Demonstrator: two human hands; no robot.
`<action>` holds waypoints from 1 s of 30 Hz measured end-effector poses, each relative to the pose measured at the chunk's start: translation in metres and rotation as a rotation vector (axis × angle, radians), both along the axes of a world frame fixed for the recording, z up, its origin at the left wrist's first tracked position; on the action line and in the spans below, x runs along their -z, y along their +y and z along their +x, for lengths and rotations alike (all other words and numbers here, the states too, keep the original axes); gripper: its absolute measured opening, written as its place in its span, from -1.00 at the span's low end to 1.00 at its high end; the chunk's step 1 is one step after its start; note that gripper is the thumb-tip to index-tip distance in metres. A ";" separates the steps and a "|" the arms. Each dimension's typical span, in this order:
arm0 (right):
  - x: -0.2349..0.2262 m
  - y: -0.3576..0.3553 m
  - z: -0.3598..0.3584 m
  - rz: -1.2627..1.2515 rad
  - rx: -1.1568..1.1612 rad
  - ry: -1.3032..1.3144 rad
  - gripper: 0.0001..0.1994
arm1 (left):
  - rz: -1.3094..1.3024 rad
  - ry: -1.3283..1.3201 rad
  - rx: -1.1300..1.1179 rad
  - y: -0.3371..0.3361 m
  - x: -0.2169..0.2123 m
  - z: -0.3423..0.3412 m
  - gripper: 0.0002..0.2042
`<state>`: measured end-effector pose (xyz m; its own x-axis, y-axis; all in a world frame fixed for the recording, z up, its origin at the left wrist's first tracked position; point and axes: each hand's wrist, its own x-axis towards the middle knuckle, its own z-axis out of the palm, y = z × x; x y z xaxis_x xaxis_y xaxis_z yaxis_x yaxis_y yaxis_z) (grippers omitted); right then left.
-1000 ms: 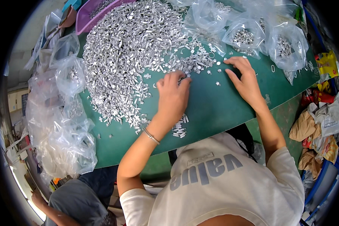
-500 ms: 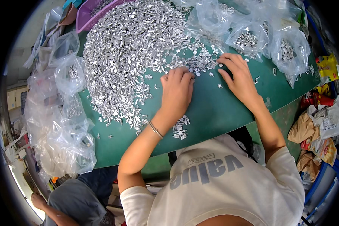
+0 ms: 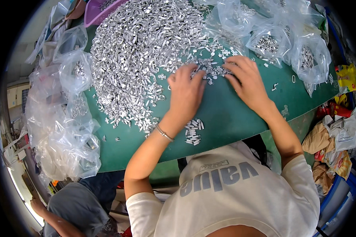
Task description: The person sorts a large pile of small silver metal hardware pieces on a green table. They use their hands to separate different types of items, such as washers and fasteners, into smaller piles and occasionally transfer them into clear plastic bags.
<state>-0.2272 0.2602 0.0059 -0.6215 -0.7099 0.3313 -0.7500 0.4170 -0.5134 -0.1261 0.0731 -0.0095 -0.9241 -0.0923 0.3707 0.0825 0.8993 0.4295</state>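
Observation:
A small cluster of silver metal charms (image 3: 213,70) lies on the green table, between and in front of my two hands. My left hand (image 3: 186,89) is palm down at the cluster's left side, its bent fingers blurred but apart, with thumb and forefinger on either side of a few pieces. My right hand (image 3: 245,81) reaches in from the right, fingers spread and curved, the tips touching the cluster's edge. I see nothing held in it. To the left spreads a large heap of silver metal pieces (image 3: 130,63). Nearer me lies a small group of oblong silver pieces (image 3: 193,131).
Clear plastic bags (image 3: 267,43) with metal pieces stand at the far right. More plastic bags (image 3: 67,130) line the left edge. A purple basket (image 3: 101,14) sits at the back left. Another person's hand (image 3: 37,206) shows at lower left; paper bags (image 3: 317,138) are at right.
My right hand has moved a little left and its fingers have come in over the cluster. My left hand's fingers have spread slightly. The whole view has shifted slightly.

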 end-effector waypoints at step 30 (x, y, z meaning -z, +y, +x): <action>0.000 -0.004 0.003 0.007 0.007 0.086 -0.87 | 0.042 -0.057 -0.067 -0.006 -0.016 0.016 -0.73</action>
<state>-0.2240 0.2565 0.0055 -0.5962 -0.7078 0.3790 -0.7882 0.4260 -0.4442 -0.1098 0.0674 0.0067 -0.9347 -0.1693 0.3125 -0.0030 0.8829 0.4696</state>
